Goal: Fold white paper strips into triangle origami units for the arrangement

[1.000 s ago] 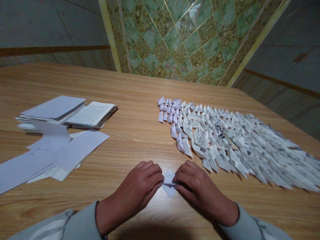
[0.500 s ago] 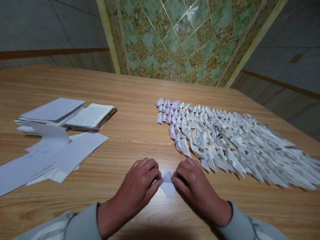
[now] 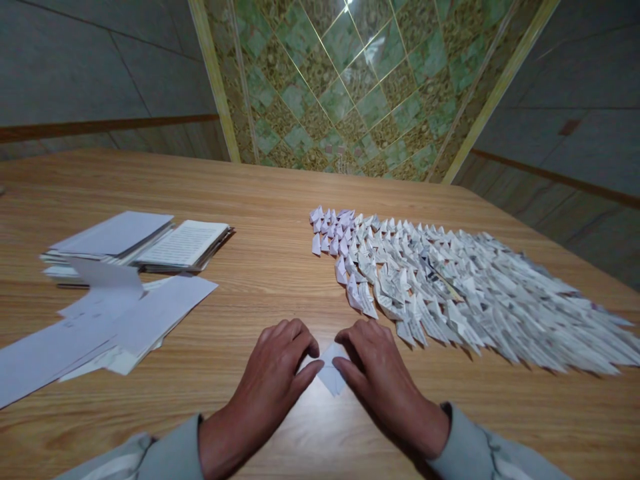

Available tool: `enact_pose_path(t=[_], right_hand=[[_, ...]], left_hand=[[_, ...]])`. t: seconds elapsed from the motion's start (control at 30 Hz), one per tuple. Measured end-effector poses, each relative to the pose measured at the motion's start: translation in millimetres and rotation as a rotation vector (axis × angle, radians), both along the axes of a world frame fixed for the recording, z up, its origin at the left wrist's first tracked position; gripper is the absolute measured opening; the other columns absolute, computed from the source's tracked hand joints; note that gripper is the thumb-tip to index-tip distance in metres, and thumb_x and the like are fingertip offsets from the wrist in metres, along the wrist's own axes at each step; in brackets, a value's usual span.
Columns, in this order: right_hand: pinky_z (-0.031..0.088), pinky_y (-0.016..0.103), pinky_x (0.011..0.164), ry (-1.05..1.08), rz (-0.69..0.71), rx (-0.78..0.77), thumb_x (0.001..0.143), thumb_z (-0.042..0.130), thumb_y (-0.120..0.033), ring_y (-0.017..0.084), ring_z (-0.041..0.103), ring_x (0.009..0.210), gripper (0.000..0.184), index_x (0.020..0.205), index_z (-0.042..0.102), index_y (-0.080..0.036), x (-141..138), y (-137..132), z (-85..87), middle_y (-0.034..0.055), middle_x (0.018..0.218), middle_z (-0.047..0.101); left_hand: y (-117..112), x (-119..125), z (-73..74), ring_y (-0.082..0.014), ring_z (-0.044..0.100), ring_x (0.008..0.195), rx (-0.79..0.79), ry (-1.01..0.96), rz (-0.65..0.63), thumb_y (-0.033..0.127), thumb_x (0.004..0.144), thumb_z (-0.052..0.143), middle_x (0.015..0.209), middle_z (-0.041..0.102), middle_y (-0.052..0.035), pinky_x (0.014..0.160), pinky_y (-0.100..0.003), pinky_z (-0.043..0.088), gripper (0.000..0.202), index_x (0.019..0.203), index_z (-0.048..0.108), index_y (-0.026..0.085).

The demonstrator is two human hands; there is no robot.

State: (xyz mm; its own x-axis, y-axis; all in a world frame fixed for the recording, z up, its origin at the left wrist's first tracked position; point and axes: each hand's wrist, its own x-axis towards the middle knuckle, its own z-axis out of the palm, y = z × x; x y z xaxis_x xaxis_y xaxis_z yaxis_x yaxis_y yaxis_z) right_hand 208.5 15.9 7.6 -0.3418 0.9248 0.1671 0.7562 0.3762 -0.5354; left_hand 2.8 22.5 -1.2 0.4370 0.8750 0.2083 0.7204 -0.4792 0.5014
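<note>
A small folded piece of white paper [image 3: 332,377], roughly diamond-shaped, lies on the wooden table [image 3: 280,273] between my hands. My left hand [image 3: 281,363] grips its left side, thumb and curled fingers at the edge. On the opposite side my right hand [image 3: 374,370] has its thumb on the paper and its fingers bent over the right corner. Parts of both side corners are hidden under the fingers. Beyond my right hand stand rows of folded paper boats [image 3: 430,273], lilac-white at the left end and printed elsewhere.
At the left are a stack of white paper [image 3: 113,233] and a printed stack [image 3: 185,243]. Loose sheets [image 3: 155,313] overlap in front of them. A green and gold tiled panel [image 3: 340,93] rises behind the table's far edge.
The head view has tilted up slightly. Both thumbs have shifted on the folded paper, the right one further over it. The upper flap that showed earlier looks less distinct now.
</note>
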Motion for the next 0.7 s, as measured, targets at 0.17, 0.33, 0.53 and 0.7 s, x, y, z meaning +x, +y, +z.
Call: enact_pose_path(t=[0.17, 0.33, 0.53, 0.7], right_hand=[[0.039, 0.037, 0.086, 0.131, -0.024, -0.027, 0.080, 0.075, -0.003, 0.024, 0.054, 0.098, 0.025, 0.094, 0.062, -0.019, -2.8, 2.3, -5.4, 0.0028, 0.097, 0.062], [0.040, 0.033, 0.081, 0.248, 0.011, -0.058, 0.083, 0.070, -0.003, 0.020, 0.056, 0.090, 0.019, 0.087, 0.061, -0.019, -2.7, 4.9, -9.6, 0.0008, 0.090, 0.063], [0.040, 0.028, 0.068, 0.422, 0.030, -0.050, 0.087, 0.066, -0.009, 0.017, 0.056, 0.076, 0.013, 0.080, 0.061, -0.019, -5.7, 3.5, 2.1, -0.0004, 0.080, 0.062], [0.043, 0.027, 0.066, 0.538, 0.035, -0.124, 0.088, 0.066, -0.017, 0.016, 0.058, 0.075, 0.002, 0.088, 0.065, -0.019, -3.1, 0.9, 14.1, 0.0007, 0.082, 0.065]], left_hand=[[1.8, -0.1, -3.4, -0.0255, 0.059, 0.090, -0.001, -0.049, -0.017, 0.021, 0.092, 0.067, 0.092, 0.065, -0.0025, 0.080, -0.040, 0.041, 0.006, 0.095, 0.062, 0.021], [2.6, -0.3, -3.4, -0.0274, 0.059, 0.098, -0.005, -0.087, -0.043, 0.020, 0.091, 0.068, 0.103, 0.067, -0.0057, 0.087, -0.043, 0.043, 0.019, 0.109, 0.065, 0.021], [4.7, -2.3, 0.9, -0.0225, 0.062, 0.083, -0.077, -0.252, -0.092, 0.027, 0.097, 0.060, 0.085, 0.068, -0.0041, 0.076, -0.034, 0.045, 0.016, 0.087, 0.070, 0.020], [5.4, -5.0, 4.8, -0.0180, 0.061, 0.072, -0.186, -0.450, -0.128, 0.029, 0.096, 0.061, 0.073, 0.063, -0.0024, 0.065, -0.027, 0.044, 0.027, 0.073, 0.070, 0.018]])
